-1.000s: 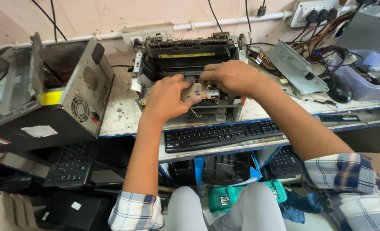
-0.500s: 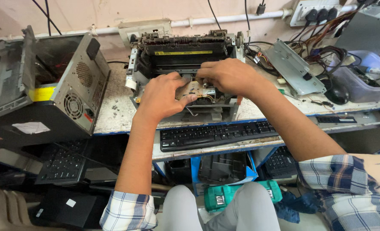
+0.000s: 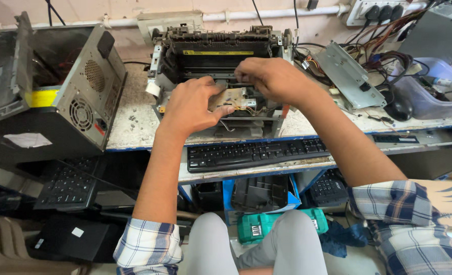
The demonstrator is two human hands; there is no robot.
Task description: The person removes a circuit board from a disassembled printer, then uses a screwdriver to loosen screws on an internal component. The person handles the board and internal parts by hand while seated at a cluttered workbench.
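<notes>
A stripped-down printer [image 3: 215, 51] with its covers off stands on the workbench [image 3: 134, 127] in front of me. My left hand [image 3: 193, 104] grips a small tan circuit board [image 3: 231, 97] with thin wires, at the printer's front. My right hand [image 3: 274, 79] reaches over the same spot with its fingers pinched on the board's top edge and the metal part behind it. What its fingertips hold is partly hidden.
An open computer case [image 3: 53, 86] lies on its side at the left. A black keyboard [image 3: 256, 153] sits on the shelf below the printer. A metal bracket [image 3: 348, 74], a black mouse [image 3: 399, 107], tangled cables and a grey plastic bin [image 3: 432, 89] crowd the right. A green tool [image 3: 266, 226] lies by my knees.
The camera view has shifted slightly. Both hands stay at the printer's front on the circuit board, with only small finger movements.
</notes>
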